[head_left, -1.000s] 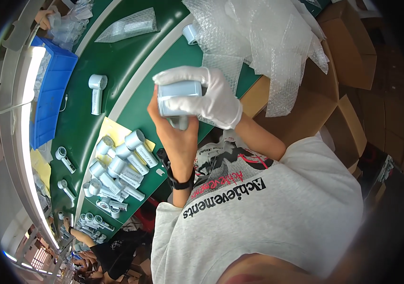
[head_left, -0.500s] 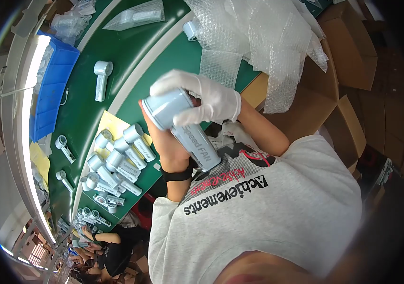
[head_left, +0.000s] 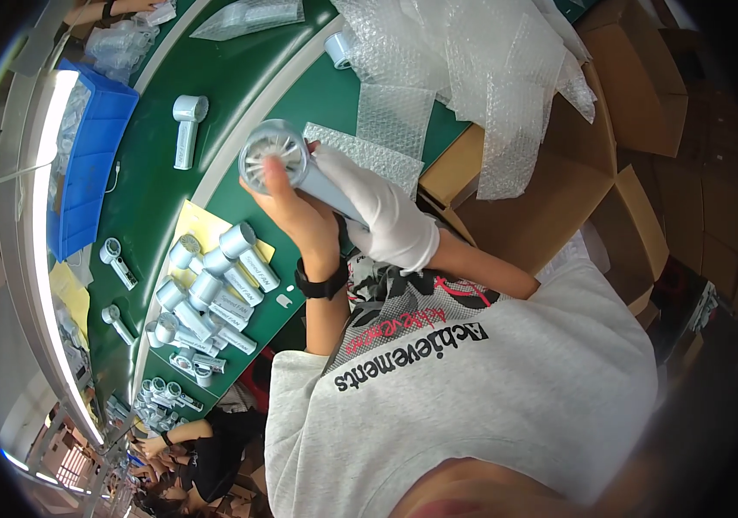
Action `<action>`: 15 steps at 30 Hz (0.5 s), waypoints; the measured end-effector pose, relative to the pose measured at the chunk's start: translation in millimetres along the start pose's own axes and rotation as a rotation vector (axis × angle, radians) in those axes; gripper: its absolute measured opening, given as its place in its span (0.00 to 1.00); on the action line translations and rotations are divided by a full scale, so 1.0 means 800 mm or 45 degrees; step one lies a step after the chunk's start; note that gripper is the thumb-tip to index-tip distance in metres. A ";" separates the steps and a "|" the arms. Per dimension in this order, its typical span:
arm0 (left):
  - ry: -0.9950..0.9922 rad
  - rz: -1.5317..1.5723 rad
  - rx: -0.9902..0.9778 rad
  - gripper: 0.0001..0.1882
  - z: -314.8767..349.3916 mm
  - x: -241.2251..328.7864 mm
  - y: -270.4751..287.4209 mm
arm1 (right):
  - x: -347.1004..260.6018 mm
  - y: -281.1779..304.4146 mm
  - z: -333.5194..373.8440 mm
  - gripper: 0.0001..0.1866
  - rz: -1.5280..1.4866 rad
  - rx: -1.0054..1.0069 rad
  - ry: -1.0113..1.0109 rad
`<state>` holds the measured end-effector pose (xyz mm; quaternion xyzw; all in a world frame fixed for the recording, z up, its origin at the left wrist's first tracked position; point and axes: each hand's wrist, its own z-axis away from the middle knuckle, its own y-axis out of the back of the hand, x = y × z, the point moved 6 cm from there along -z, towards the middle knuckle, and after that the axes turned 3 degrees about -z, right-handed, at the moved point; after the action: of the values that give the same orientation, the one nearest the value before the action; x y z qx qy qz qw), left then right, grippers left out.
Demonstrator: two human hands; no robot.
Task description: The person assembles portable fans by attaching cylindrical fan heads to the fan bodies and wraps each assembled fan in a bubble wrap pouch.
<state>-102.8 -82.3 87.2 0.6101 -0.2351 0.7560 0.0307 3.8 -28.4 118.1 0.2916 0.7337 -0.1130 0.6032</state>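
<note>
A pale blue handheld fan [head_left: 326, 186] is held in front of my chest, its round grille facing up with the blades showing through. My bare left hand [head_left: 300, 216], with a black band at the wrist, grips the fan's head and lays its thumb over the grille. My right hand [head_left: 382, 203], in a white glove, is closed around the handle and hides most of it. A flat piece of bubble wrap [head_left: 395, 168] lies on the green table just beyond the right hand. Left of my hands, several similar fans [head_left: 213, 298] are piled on and beside a yellow sheet [head_left: 200, 220].
Loose bubble wrap [head_left: 455, 52] heaps at the far right beside an open cardboard box [head_left: 550, 207]. A green conveyor belt [head_left: 148, 198] carries a few fans. Beyond it stands a blue bin [head_left: 97, 168]. A co-worker in black [head_left: 222, 449] works at the lower left; another person's arm [head_left: 118, 9] reaches in at the top left.
The fan has been turned so its grille faces up, and it has shifted slightly left. My right hand has moved from the head to the handle; my left thumb has come onto the grille.
</note>
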 end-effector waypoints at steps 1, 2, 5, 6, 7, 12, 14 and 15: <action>0.004 0.000 -0.002 0.30 -0.002 -0.001 0.001 | 0.004 0.001 0.000 0.36 0.140 0.020 -0.038; 0.090 0.174 -0.140 0.30 -0.005 -0.007 -0.004 | 0.006 0.002 -0.001 0.36 0.142 0.024 -0.042; 0.269 0.524 -0.413 0.32 -0.008 -0.020 -0.017 | 0.036 -0.004 0.005 0.26 -0.360 -0.043 -0.516; 0.370 0.690 -0.533 0.33 -0.007 -0.027 -0.025 | 0.035 -0.002 0.002 0.26 -0.361 -0.045 -0.519; 0.471 0.860 -0.655 0.35 -0.004 -0.033 -0.033 | 0.035 -0.010 0.003 0.23 -0.797 -0.162 -0.708; 0.402 0.599 -0.694 0.35 0.023 -0.107 -0.021 | 0.034 -0.039 0.000 0.20 -1.872 -0.150 -1.122; 0.751 0.692 -0.351 0.31 0.061 -0.208 0.050 | 0.035 -0.044 -0.004 0.20 -1.964 -0.040 -1.153; 0.972 1.075 -0.145 0.27 0.082 -0.241 0.060 | 0.042 -0.042 -0.006 0.20 -1.875 0.016 -1.129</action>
<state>-10.5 -103.9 -99.5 0.1441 -0.4711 0.8557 -0.1584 -22.4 -43.5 81.1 -0.3266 0.4318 -0.5833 0.6055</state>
